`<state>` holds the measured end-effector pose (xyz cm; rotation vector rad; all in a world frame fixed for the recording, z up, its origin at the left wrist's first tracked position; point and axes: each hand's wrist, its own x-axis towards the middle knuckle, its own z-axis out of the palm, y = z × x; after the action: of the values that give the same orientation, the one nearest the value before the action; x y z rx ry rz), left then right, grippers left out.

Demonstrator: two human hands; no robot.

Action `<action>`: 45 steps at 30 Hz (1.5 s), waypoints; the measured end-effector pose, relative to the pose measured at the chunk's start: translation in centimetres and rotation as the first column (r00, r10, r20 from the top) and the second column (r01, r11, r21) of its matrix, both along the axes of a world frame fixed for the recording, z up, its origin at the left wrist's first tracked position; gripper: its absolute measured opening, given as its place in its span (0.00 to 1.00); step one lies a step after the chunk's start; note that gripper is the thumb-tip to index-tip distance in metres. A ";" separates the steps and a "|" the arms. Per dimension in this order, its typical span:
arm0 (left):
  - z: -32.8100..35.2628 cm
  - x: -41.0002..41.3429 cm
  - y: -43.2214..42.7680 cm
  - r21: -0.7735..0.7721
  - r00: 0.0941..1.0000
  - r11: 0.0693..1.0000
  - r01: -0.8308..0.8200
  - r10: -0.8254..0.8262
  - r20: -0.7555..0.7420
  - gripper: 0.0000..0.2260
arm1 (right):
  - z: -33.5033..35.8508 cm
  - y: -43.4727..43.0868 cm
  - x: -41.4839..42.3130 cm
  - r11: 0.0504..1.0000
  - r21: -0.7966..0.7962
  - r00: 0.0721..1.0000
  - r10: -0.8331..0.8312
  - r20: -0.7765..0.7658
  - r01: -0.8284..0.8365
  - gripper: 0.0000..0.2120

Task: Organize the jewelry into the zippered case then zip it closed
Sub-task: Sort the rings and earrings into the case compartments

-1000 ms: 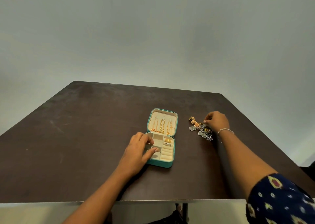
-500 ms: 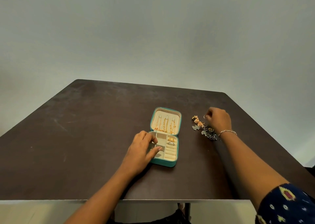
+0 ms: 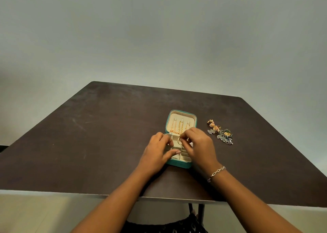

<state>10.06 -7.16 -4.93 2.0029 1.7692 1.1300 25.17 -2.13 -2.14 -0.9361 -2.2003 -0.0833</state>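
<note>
The right hand pinches what looks like a small gold ring between thumb and fingertips, just above the tray of the open teal zippered case. The left hand grips the case's left edge. In the case's open lid, gold chains already hang. A loose jewelry pile lies right of the case, so sorting seems partway, with zipping still left. Both hands cover much of the tray. A bracelet circles the right wrist. Under the case is a dark table.

Dark brown table, surface scuffed; open teal zippered case is set toward the near edge, loose jewelry pile laid near its right
</note>
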 end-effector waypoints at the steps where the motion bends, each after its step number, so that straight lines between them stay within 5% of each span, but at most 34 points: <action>1: 0.0 0.0 0.0 0.008 1.000 1.000 -0.003 0.003 0.000 0.12 | -0.2 -0.3 -0.2 1.000 -0.004 1.000 0.005 0.003 -0.005 0.03; 8: 0.1 0.1 0.0 0.050 0.999 0.999 -0.018 0.019 -0.027 0.07 | -0.3 -1.4 -0.2 0.997 -0.071 1.000 0.014 -0.013 -0.015 0.04; 16: 0.0 0.0 0.2 0.040 1.000 0.999 -0.023 0.023 -0.008 0.06 | 0.1 -1.4 -0.1 0.903 -0.402 0.968 0.053 -0.244 -0.150 0.05; 22: 0.2 0.0 0.1 0.021 1.000 0.999 -0.023 0.024 -0.012 0.07 | 1.2 -1.1 0.1 0.870 -0.468 0.965 0.030 -0.262 -0.154 0.04; 31: 0.4 0.1 0.0 -0.009 0.999 1.000 -0.029 0.029 -0.031 0.11 | 3.0 -0.2 2.4 0.922 -0.382 0.979 0.010 0.204 0.070 0.06; 45: 0.4 0.1 0.0 -0.016 0.998 0.999 -0.033 0.032 -0.048 0.10 | 2.7 -0.7 1.7 0.959 -0.252 0.899 -0.009 0.437 0.132 0.09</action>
<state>10.18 -7.16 -4.58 2.0140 1.8347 1.0820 26.84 -2.87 0.52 -1.2519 -2.6357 -0.0180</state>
